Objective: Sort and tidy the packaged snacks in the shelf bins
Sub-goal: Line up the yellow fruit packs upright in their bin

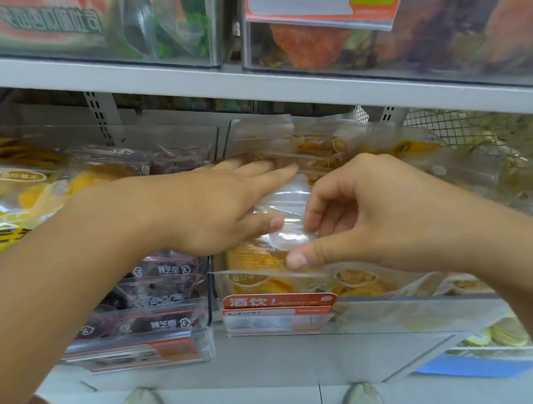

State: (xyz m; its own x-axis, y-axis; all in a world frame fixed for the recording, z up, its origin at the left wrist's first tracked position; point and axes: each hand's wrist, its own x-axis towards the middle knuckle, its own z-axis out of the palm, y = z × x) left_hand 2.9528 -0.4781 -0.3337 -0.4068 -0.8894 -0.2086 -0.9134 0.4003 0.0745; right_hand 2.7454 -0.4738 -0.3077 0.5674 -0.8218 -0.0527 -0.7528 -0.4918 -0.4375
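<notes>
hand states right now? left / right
Left hand: open, straight fingers resting on the clear snack packet.
Right hand: fingers and thumb pinching the same packet.

We cannot read the blurred price tag, cut off by the top edge. Our left hand hides part of the clear packet.

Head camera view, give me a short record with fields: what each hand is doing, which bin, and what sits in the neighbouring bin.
left hand: fingers straight, resting flat on the clear packet
right hand: fingers and thumb pinch the same packet
bin: middle bin, holding orange dried-fruit packets
neighbouring bin: to the left, dark snack packets
front tag: orange label
</notes>
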